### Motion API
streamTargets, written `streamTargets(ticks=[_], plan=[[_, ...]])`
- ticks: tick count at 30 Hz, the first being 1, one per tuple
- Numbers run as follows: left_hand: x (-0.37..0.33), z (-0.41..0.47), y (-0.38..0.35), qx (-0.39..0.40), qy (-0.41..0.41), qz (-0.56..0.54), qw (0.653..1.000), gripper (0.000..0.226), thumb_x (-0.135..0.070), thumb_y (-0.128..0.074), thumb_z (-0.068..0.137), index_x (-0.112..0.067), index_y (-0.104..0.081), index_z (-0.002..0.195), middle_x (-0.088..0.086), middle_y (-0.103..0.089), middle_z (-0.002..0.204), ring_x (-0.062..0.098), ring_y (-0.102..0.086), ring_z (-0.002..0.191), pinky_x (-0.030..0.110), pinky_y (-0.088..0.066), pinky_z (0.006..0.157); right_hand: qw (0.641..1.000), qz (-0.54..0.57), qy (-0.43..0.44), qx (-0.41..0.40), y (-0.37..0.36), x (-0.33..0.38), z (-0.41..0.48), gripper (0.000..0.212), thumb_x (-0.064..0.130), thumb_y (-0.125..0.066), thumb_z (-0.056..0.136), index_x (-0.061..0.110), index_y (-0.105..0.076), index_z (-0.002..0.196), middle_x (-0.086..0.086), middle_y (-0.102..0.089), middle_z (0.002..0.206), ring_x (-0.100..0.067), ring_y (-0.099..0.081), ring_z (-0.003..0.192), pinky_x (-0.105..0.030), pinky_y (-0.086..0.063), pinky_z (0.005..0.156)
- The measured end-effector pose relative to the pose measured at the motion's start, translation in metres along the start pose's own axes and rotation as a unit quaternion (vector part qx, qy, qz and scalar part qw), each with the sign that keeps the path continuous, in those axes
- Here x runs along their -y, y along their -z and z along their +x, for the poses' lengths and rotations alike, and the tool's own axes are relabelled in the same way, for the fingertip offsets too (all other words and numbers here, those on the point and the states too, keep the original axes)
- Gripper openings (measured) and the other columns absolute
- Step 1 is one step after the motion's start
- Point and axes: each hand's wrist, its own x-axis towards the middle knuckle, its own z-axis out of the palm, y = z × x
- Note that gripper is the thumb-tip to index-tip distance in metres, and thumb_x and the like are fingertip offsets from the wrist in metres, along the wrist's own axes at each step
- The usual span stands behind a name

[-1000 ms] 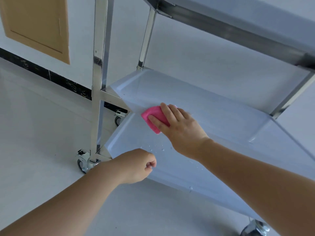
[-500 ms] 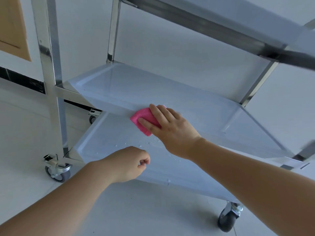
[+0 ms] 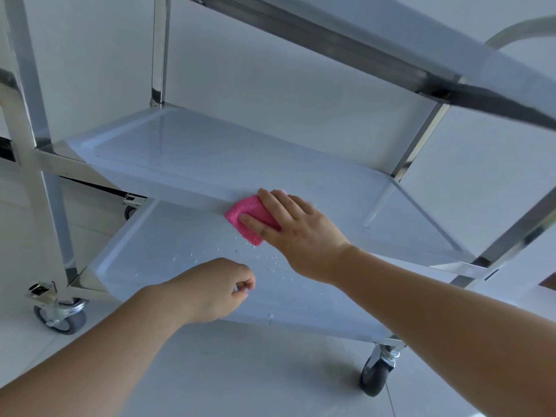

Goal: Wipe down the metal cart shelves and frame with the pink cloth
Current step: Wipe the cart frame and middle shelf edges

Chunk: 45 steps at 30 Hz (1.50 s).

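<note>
A steel cart with three shelves fills the view. My right hand point(image 3: 298, 233) holds the folded pink cloth point(image 3: 249, 216) against the front rim of the middle shelf point(image 3: 210, 152), thumb under the cloth and fingers over it. The bottom shelf point(image 3: 168, 254) lies below, with water droplets point(image 3: 270, 264) scattered on it. My left hand point(image 3: 216, 288) hovers over the bottom shelf's front part, fingers curled into a loose fist and holding nothing. The top shelf point(image 3: 391, 40) runs across the upper right.
Upright posts of the frame stand at the left point(image 3: 39, 145), back point(image 3: 159, 49) and right point(image 3: 421, 139). Caster wheels sit at the front left point(image 3: 61, 314), back left point(image 3: 129, 210) and front right point(image 3: 376, 376). Pale floor and a white wall surround the cart.
My right hand has slid the pink cloth to the right along the middle shelf's front rim. The view has shifted right, showing more of the cart. My left hand stays curled over the bottom shelf.
</note>
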Motion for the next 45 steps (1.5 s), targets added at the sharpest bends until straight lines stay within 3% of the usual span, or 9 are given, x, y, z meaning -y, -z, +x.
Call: streamTargets(ticks=[8, 15, 20, 26, 45], plan=[[-0.018, 0.018, -0.014, 0.006, -0.025, 0.002, 1.000, 0.018, -0.028, -0.048, 0.093, -0.029, -0.059, 0.108, -0.024, -0.049, 0.082, -0.009, -0.046, 0.072, 0.004, -0.032, 0.065, 1.000, 0.002, -0.006, 0.022, -0.005, -0.017, -0.029, 0.067, 0.016, -0.044, 0.080, 0.023, -0.035, 0.146, -0.025, -0.039, 0.144, -0.042, -0.046, 0.125, -0.048, -0.042, 0.102], [-0.035, 0.034, -0.029, 0.032, -0.038, 0.005, 0.999, 0.017, -0.029, -0.048, 0.093, -0.031, -0.059, 0.106, -0.020, -0.055, 0.092, -0.001, -0.051, 0.079, 0.017, -0.043, 0.077, 1.000, 0.000, -0.009, 0.021, -0.011, -0.030, -0.054, 0.064, 0.015, -0.039, 0.082, 0.024, -0.036, 0.146, -0.024, -0.040, 0.144, -0.042, -0.046, 0.125, -0.048, -0.041, 0.104], [-0.043, 0.043, -0.040, 0.039, -0.052, 0.014, 0.998, 0.017, -0.029, -0.049, 0.093, -0.030, -0.059, 0.106, -0.020, -0.054, 0.090, 0.000, -0.051, 0.081, 0.016, -0.041, 0.076, 1.000, 0.001, -0.003, 0.021, -0.014, -0.037, -0.065, 0.062, 0.016, -0.040, 0.085, 0.024, -0.037, 0.146, -0.023, -0.040, 0.145, -0.040, -0.045, 0.126, -0.047, -0.039, 0.106], [-0.055, 0.057, -0.051, 0.056, -0.059, 0.015, 0.997, 0.015, -0.031, -0.049, 0.092, -0.032, -0.058, 0.104, -0.019, -0.057, 0.094, 0.000, -0.055, 0.085, 0.017, -0.044, 0.079, 1.000, 0.006, -0.015, 0.020, -0.019, -0.049, -0.088, 0.061, 0.014, -0.026, 0.086, 0.024, -0.038, 0.145, -0.023, -0.040, 0.145, -0.040, -0.044, 0.127, -0.046, -0.037, 0.106], [-0.093, 0.086, -0.077, 0.081, -0.082, 0.003, 0.993, 0.010, -0.029, -0.050, 0.091, -0.037, -0.053, 0.094, -0.018, -0.060, 0.091, 0.002, -0.057, 0.083, 0.019, -0.046, 0.077, 1.000, -0.016, -0.022, 0.010, -0.038, -0.080, -0.146, 0.059, 0.010, -0.027, 0.089, 0.025, -0.038, 0.145, -0.023, -0.041, 0.144, -0.040, -0.044, 0.126, -0.046, -0.037, 0.105]])
